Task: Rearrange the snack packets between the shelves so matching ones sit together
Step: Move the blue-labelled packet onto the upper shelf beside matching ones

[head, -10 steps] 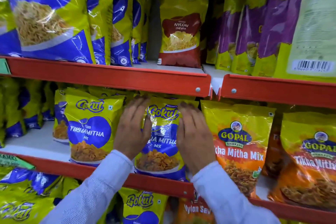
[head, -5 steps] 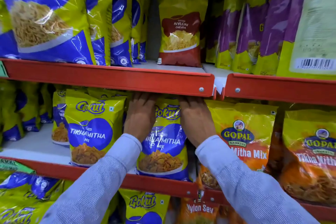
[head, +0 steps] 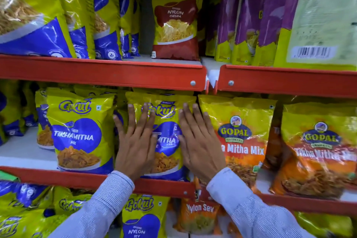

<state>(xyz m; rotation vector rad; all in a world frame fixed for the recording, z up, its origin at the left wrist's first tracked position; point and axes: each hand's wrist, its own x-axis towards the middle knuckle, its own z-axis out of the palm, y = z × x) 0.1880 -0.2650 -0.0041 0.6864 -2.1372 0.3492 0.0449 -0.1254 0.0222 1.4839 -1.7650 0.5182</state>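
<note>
On the middle shelf (head: 100, 180), your left hand (head: 135, 147) and right hand (head: 199, 145) lie flat, fingers spread, against one upright blue-and-yellow packet (head: 167, 131), standing between a matching packet (head: 81, 133) and an orange packet (head: 239, 141).

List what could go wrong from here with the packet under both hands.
1. Both hands, left hand and right hand, lie flat on the Gokul Tikha Mitha packet, not gripping it; it might slip forward over the red shelf lip.
2. The Gopal packet touches the right hand, so a sideways move may tip it.
</note>
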